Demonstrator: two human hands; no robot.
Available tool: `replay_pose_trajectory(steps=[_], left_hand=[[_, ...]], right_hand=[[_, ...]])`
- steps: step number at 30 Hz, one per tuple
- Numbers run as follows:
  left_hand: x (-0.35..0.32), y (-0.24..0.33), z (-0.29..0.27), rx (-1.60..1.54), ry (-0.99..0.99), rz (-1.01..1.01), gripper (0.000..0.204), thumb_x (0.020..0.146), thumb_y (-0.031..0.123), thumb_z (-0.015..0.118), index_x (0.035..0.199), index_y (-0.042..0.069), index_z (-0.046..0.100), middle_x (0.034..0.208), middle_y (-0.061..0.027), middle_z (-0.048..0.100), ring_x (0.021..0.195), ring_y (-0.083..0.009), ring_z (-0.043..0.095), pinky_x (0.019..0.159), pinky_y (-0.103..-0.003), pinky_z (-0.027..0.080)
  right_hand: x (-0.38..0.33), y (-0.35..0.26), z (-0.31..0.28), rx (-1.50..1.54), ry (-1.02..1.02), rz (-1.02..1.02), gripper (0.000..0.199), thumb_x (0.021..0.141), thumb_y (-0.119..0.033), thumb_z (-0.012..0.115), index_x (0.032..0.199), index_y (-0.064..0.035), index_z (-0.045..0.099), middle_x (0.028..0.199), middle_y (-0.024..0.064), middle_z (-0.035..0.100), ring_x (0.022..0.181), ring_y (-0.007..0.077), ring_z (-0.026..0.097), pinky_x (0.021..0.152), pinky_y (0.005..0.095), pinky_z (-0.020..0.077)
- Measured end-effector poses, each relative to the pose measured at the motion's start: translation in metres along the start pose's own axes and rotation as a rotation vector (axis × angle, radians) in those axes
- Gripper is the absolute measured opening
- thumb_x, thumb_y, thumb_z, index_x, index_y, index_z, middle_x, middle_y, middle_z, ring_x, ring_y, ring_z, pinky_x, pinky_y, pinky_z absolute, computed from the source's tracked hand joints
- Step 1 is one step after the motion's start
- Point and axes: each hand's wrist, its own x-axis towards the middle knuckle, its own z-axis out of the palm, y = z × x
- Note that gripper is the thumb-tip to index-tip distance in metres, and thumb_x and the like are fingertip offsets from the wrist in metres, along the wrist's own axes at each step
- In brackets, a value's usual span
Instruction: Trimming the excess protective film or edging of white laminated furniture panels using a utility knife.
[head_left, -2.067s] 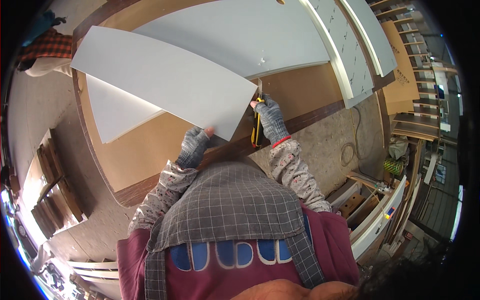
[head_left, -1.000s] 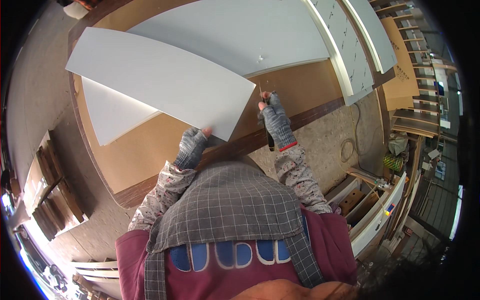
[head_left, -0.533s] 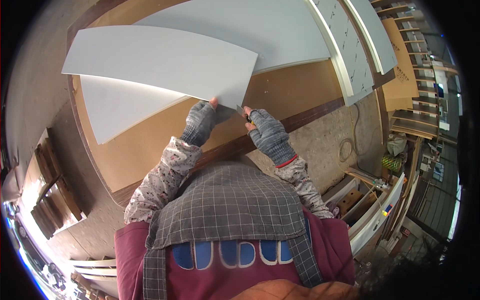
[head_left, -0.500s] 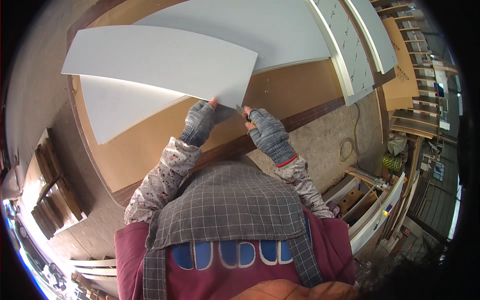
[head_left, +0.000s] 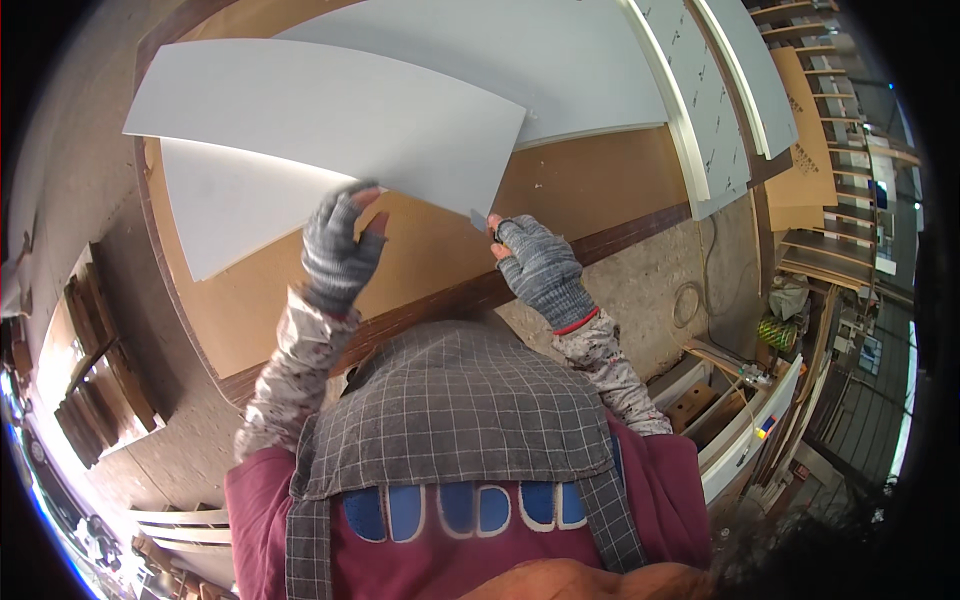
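A long white panel (head_left: 330, 110) lies slanted on top of other panels, its near right corner toward me. My left hand (head_left: 340, 245), in a grey knitted fingerless glove, is beside the panel's near edge. Its thumb and fingers are apart, with nothing held; whether the fingertips touch the edge I cannot tell. At the panel's right corner my right hand (head_left: 535, 262), gloved alike with a red cuff, is closed around a knife (head_left: 479, 219). Its flat grey blade points at the corner, while the handle is mostly hidden in my fingers.
Beneath lies a brown board (head_left: 600, 165) with a dark edge. A second white panel (head_left: 225, 205) sticks out under the long one. A grey panel (head_left: 590, 80) and pale strips (head_left: 672, 110) are at the far right. Wooden slats (head_left: 90, 350) stand at left; a shelf rack (head_left: 825, 190) at right.
My left hand has let go near the panel's corner and moved left along its near edge. My right hand stays at the corner with the knife.
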Motion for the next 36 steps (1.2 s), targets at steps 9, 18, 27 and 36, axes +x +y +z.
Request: replay_pose_trajectory(steps=[9,18,27,36], left_hand=[[0.124,-0.067,0.008,0.733,-0.425,0.152,0.058,0.079,0.044,0.05,0.124,0.01,0.04,0.133,-0.0141,0.031,0.128,-0.0304,0.02,0.104,-0.044,0.012],[0.16,-0.064,0.014,0.799,-0.368,-0.077,0.052,0.074,0.05,0.054,0.104,0.007,0.052,0.107,-0.0105,0.051,0.107,-0.0266,0.041,0.097,-0.038,0.026],[0.106,-0.055,-0.007,0.807,-0.447,0.004,0.078,0.07,0.048,0.059,0.129,0.005,0.031,0.133,-0.0232,0.025,0.124,-0.0381,0.021,0.103,-0.046,0.013],[0.076,-0.021,0.021,0.715,-0.386,0.021,0.071,0.072,0.04,0.059,0.129,0.007,0.032,0.133,-0.0218,0.027,0.126,-0.0366,0.02,0.103,-0.049,0.012]], right_hand=[[-0.002,-0.003,0.001,-0.046,-0.001,0.005,0.026,0.078,-0.015,0.055,0.103,-0.0069,0.057,0.084,0.0096,0.056,0.075,0.0261,0.056,0.064,0.0354,0.0457],[-0.001,-0.006,0.032,0.146,0.284,0.068,0.041,0.075,-0.019,0.062,0.111,-0.0056,0.047,0.092,0.0106,0.055,0.076,0.0233,0.057,0.065,0.0334,0.0469],[0.053,0.014,0.022,0.038,0.253,0.155,0.049,0.07,-0.024,0.067,0.111,-0.0068,0.046,0.097,0.012,0.056,0.082,0.0265,0.057,0.069,0.0355,0.0464],[0.071,0.048,-0.002,0.292,0.292,0.431,0.047,0.076,-0.021,0.06,0.115,-0.0059,0.038,0.109,0.0161,0.052,0.092,0.0323,0.055,0.078,0.0385,0.0435]])
